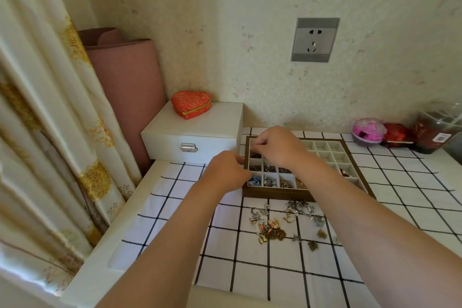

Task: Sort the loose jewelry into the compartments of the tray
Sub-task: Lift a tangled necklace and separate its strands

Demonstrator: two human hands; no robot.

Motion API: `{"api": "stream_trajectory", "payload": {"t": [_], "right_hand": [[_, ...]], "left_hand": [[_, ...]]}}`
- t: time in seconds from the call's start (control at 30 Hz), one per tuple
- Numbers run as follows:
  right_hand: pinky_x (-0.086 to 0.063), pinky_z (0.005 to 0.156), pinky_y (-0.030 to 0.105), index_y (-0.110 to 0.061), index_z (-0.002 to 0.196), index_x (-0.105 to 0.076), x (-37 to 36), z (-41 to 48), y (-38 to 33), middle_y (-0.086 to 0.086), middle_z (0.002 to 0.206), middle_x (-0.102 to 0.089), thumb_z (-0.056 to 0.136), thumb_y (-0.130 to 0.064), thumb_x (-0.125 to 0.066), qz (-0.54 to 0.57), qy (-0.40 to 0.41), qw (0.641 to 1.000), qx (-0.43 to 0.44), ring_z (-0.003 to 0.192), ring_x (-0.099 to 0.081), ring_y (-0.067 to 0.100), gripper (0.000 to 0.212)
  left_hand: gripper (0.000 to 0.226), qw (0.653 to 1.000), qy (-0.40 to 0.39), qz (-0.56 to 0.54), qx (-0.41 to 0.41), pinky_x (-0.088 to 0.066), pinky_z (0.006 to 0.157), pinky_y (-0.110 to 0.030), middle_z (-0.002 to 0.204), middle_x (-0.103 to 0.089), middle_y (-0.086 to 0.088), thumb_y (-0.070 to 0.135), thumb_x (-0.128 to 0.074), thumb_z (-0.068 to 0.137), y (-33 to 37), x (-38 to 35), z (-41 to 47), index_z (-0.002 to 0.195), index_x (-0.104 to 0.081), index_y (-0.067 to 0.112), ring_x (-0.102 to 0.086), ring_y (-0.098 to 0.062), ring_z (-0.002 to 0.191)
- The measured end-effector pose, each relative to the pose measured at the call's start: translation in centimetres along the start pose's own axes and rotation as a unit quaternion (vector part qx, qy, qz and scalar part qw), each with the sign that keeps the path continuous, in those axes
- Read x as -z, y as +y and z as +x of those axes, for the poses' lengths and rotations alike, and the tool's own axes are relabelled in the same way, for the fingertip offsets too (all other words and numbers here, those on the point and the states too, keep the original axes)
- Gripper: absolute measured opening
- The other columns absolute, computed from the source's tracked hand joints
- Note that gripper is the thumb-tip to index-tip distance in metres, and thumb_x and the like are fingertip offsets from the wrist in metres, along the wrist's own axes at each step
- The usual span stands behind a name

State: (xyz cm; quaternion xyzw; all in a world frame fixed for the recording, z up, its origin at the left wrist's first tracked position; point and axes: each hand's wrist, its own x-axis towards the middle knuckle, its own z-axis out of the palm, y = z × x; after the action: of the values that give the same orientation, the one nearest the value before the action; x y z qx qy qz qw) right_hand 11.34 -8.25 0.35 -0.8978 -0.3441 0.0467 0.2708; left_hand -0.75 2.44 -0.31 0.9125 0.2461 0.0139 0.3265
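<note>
On the table, just before the tray, loose jewelry lies scattered, close for easy picking. Right hand hangs over the tray's far-left cells with its fingertips pinched together and pointing down. It seems to hold a bit of jewelry too small to make out, likely to drop it with its kind. Left hand sits curled against the tray's left rim, probably steadying it; whether it grips, I cannot tell. Near-left cells hold pieces; far-right ones look bare.
</note>
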Motion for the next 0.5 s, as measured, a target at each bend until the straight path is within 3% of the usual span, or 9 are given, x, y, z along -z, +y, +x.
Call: {"api": "stream_trajectory", "payload": {"t": [0.2, 0.33, 0.5], "right_hand": [[-0.051, 0.097, 0.037, -0.024, 0.111, -0.076, 0.7, -0.4, 0.6, -0.006, 0.119, -0.072, 0.097, -0.030, -0.063, -0.012, -0.038, 0.999, 0.012, 0.101, -0.067, 0.014, 0.020], [-0.052, 0.098, 0.040, -0.021, 0.105, -0.076, 2.3, -1.3, 0.5, -0.003, 0.119, -0.072, 0.099, -0.020, -0.057, -0.011, -0.026, 1.000, 0.008, 0.103, -0.069, 0.018, 0.020], [-0.042, 0.105, 0.034, -0.028, 0.121, -0.070, 3.6, -4.2, 0.1, -0.006, 0.134, -0.063, 0.100, -0.019, -0.055, -0.055, -0.051, 0.997, 0.020, 0.121, -0.058, 0.014, 0.027]], "left_hand": [[0.040, 1.000, -0.019, 0.014, 0.007, -0.051, 0.075, -0.027, 0.098, -0.066, -0.001, 0.031, -0.074, 0.084, 0.1, 0.5, -0.9, 0.118, -0.059, 0.018, -0.064, -0.016, 0.094], [0.048, 0.999, -0.016, 0.033, 0.008, -0.051, 0.083, -0.029, 0.113, -0.065, -0.003, 0.034, -0.073, 0.085, -0.3, 0.8, -1.8, 0.127, -0.056, 0.019, -0.061, -0.017, 0.102], [0.042, 0.996, 0.038, 0.071, -0.029, -0.054, 0.084, -0.033, 0.120, -0.058, -0.005, 0.024, -0.063, 0.092, -0.3, 0.2, -2.9, 0.132, -0.050, 0.020, -0.059, -0.021, 0.103]]}}
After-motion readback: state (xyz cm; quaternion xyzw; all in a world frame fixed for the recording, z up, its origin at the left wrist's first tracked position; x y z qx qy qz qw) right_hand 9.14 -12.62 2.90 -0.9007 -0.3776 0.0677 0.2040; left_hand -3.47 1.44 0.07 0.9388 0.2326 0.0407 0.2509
